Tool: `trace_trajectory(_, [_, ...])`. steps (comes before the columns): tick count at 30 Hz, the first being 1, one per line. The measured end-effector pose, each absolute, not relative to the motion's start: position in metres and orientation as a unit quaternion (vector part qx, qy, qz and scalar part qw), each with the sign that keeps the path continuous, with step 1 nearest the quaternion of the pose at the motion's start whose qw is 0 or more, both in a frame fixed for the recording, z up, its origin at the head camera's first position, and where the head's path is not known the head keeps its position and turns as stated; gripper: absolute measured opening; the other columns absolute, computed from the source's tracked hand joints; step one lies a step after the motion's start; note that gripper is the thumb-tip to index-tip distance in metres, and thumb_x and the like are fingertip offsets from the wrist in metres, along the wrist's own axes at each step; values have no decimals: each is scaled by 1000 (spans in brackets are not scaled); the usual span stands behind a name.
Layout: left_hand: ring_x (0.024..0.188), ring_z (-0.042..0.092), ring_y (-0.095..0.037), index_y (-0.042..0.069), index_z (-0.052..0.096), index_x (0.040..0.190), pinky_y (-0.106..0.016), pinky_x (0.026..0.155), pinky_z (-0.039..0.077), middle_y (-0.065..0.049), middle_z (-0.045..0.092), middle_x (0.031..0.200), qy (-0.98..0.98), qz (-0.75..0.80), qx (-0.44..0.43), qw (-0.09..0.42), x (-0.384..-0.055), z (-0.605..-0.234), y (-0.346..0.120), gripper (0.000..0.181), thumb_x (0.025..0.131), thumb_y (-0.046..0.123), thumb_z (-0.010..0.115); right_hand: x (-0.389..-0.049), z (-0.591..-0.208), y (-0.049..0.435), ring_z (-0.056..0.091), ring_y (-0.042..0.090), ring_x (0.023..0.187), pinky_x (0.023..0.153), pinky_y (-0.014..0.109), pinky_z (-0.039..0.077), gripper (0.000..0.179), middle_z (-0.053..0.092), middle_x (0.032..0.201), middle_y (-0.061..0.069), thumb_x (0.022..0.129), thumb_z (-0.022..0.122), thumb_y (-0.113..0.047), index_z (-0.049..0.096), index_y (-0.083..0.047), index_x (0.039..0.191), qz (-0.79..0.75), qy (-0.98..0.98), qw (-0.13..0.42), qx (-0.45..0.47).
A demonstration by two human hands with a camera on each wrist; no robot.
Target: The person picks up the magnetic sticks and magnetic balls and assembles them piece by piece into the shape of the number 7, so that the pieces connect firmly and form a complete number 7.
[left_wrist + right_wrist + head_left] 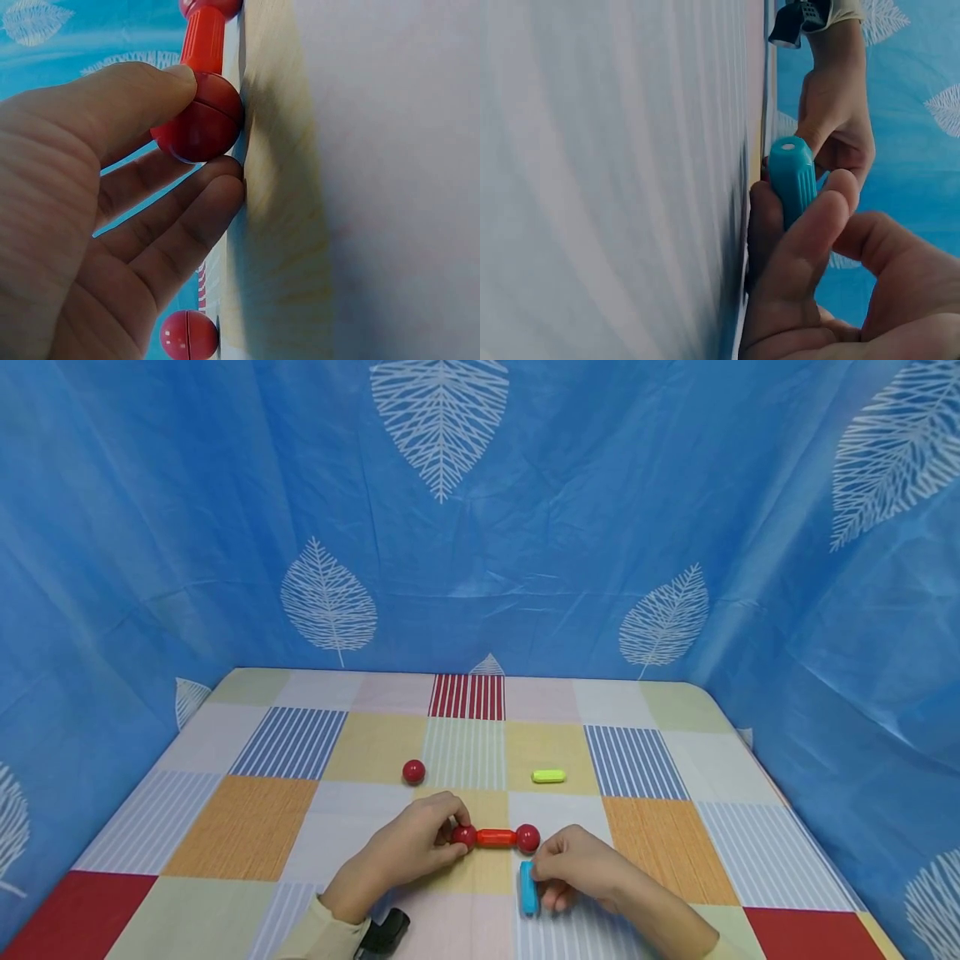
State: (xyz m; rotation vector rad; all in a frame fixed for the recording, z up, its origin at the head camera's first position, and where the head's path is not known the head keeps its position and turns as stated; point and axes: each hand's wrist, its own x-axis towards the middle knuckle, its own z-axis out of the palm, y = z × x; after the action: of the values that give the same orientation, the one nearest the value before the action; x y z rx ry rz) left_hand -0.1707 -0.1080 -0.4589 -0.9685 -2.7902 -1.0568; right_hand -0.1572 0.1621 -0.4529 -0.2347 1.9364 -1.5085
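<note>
My left hand (416,839) pinches a red ball (199,124) between thumb and fingers, low over the tabletop. That ball sits on the left end of a short orange-red ribbed rod (496,837), and a second red ball (528,838) is on the rod's right end, making a dumbbell shape. My right hand (581,867) holds a blue ribbed rod (528,891) by its side with thumb and fingers. The rod points toward and away from me, just below the right-hand ball. In the right wrist view, the blue rod's end (789,150) shows a small pale hole.
A loose red ball (413,772) lies behind my left hand. To the right of it, a yellow-green rod (549,776) lies flat. The table has a patchwork cloth (270,822), with blue leaf-print curtains (525,552) around it. A black wrist device (386,933) sits at my left sleeve.
</note>
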Motion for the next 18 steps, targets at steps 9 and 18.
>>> trace_trajectory(9, [76,55,-8,17,59,94,-18,66,48,8,56,89,-889,-335,-313,5,-171,-458,-108,23,82,10,77,-161,-455,163,60,4,49,47,18,49,9,64,61,5,81,65,-9,64,0,77,-627,685,369,-19])
trace_trajectory(18, [76,55,-9,17,59,93,-18,66,48,8,56,89,-889,-336,-312,6,-171,-459,-108,23,81,10,78,-164,-457,164,63,5,53,50,18,51,14,67,64,5,85,64,-10,66,4,84,-645,664,378,-15])
